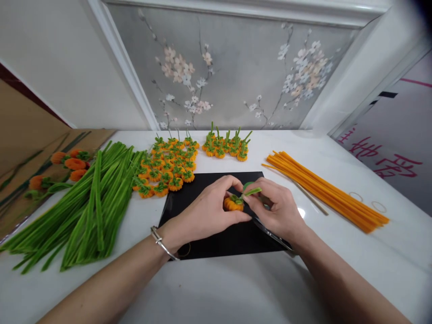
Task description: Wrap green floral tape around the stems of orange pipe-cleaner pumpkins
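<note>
My left hand (pixel 205 204) is closed around a small orange pumpkin (pixel 232 204) made of pipe cleaner, with green leaves on top. The fingers of my right hand (pixel 275 204) pinch the green pipe-cleaner stem (pixel 253 191) rising from that pumpkin. Beneath my right hand shows a shiny metal tool (pixel 273 235), mostly hidden, so I cannot tell its kind. Both hands are just above a black mat (pixel 216 245). Behind the mat stand many finished-looking pumpkins (pixel 167 166) in a group, some with thin stems. A second group of pumpkins (pixel 220 152) has thicker green stems.
A large pile of green pipe cleaners (pixel 97 202) lies at left, beside orange fuzzy flowers (pixel 76 164) on brown cardboard. Orange pipe cleaners (pixel 327 191) lie bundled at right, with a thin stick (pixel 312 199) alongside. A flowered wall panel (pixel 232 67) rises behind the white table (pixel 354 270).
</note>
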Available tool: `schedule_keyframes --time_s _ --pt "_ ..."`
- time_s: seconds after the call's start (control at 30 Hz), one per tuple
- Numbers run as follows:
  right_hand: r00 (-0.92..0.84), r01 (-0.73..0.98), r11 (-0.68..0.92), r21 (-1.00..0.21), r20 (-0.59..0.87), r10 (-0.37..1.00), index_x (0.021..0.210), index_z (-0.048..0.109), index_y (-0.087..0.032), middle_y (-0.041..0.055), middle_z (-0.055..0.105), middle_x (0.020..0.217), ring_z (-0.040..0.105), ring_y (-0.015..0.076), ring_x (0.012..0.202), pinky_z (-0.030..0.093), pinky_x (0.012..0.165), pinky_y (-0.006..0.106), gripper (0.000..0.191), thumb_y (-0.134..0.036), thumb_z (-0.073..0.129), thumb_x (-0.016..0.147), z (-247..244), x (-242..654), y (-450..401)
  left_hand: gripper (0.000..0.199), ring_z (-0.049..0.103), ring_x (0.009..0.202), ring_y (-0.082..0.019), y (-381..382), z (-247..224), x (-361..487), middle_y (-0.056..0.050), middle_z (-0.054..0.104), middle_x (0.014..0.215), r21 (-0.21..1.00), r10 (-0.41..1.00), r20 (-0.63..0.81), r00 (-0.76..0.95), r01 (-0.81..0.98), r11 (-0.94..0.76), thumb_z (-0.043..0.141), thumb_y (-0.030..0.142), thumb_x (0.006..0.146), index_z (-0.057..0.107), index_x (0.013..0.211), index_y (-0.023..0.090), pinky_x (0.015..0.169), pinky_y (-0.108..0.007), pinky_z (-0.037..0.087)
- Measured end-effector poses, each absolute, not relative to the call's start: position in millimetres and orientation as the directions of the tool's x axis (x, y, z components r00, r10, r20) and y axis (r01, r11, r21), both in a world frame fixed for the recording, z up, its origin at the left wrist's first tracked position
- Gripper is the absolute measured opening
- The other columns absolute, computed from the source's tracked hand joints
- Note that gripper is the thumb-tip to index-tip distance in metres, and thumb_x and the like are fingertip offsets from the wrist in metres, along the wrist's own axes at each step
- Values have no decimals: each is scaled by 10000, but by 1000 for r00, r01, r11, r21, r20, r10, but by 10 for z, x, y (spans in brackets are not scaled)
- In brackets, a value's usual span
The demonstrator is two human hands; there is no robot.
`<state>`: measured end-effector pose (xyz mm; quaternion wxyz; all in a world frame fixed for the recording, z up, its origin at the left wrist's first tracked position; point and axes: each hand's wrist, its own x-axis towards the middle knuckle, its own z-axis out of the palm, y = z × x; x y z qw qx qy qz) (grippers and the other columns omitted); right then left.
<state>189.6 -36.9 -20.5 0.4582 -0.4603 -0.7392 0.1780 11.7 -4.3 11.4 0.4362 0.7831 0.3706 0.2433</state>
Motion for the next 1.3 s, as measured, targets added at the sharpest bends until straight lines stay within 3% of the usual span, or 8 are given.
schedule_keyframes --time_s 0.13,0.43,0.57,0.67,0.77,0.9,1.03,1.3 --pt "-134 510 487 -709 494 859 838 602 -203 21 593 768 511 119 610 382 497 236 65 -157 556 840 -212 1879 -382 56 548 766 -117 -36 102 133 -54 570 1091 856 787 147 599 321 -404 586 162 766 589 821 170 667 -245 453" --pt "-190 477 544 -690 524 831 839 596 -208 22 608 775 552 128 657 399 524 241 92 -147 534 866 -151 1869 -397 118 521 662 -71 50 208 54 -81 584 1092 992 669 -122 733 107 63 533 150 784 637 833 129 530 -198 416" --pt "-209 517 562 -646 541 815 811 575 -200 10 565 718 514 123 617 393 541 249 94 -136 522 854 -147 1867 -401 205 553 736 -112 47 211 58 -90 576 1088 981 675 -95 731 185 -63 524 313 854 622 844 132 572 -219 451" --pt "-211 535 547 -644 524 825 742 528 -197 -2 513 673 474 121 594 373 533 250 115 -154 524 848 -171 1853 -402 266 569 831 -157 20 187 80 -64 591 1044 910 702 10 712 284 -301 669 377 758 599 891 158 710 -272 470" --pt "-179 549 511 -661 504 845 684 460 -202 -13 473 645 453 119 582 352 521 248 176 -173 537 840 -194 1836 -403 354 553 884 -188 -31 154 112 -32 591 982 767 735 127 667 404 -499 762 301 661 556 925 187 777 -305 448" --pt "-153 549 487 -679 492 857 679 437 -202 -21 468 644 441 109 569 331 509 240 190 -167 544 832 -191 1829 -414 100 536 910 -169 -87 143 143 -48 557 997 637 716 266 646 439 -633 582 133 792 528 865 174 809 -293 431" --pt "-156 521 478 -707 472 868 700 466 -196 -23 477 659 423 100 561 317 503 237 163 -165 548 838 -169 1834 -423 79 547 941 -151 -83 168 131 -49 552 1049 662 707 272 653 406 -630 516 109 823 561 845 169 836 -268 427" --pt "-181 433 464 -773 429 885 744 545 -183 -19 478 669 407 98 568 326 509 231 123 -183 547 868 -154 1864 -392 68 540 715 -97 1 171 73 -38 563 1077 869 729 60 682 323 -374 546 172 823 582 768 155 637 -246 434"
